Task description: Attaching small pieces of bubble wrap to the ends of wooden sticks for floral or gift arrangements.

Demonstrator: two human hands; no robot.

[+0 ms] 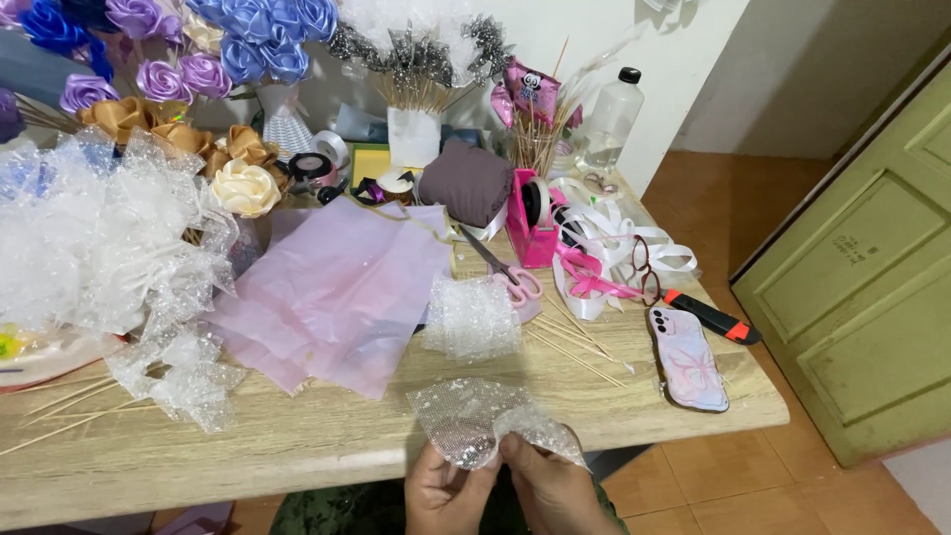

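Observation:
My left hand (443, 492) and my right hand (555, 490) are low at the table's front edge. Together they pinch a small piece of glittery clear netting (474, 417), which folds between the fingers. Just beyond it on the wooden table (297, 446) stands a bunched roll of the same netting (472, 315). A sheet of pale pink tissue paper (342, 287) lies flat to its left. Pink-handled scissors (507, 272) lie behind the roll.
Ribbon roses (198, 79) and a heap of white netting puffs (94, 238) fill the left. Wooden skewers (580, 347), a pink tape dispenser (532, 218), white and pink ribbons (604, 258), a phone (686, 359), a cutter (711, 315) and a bottle (611, 117) sit right. A green door (872, 267) stands right.

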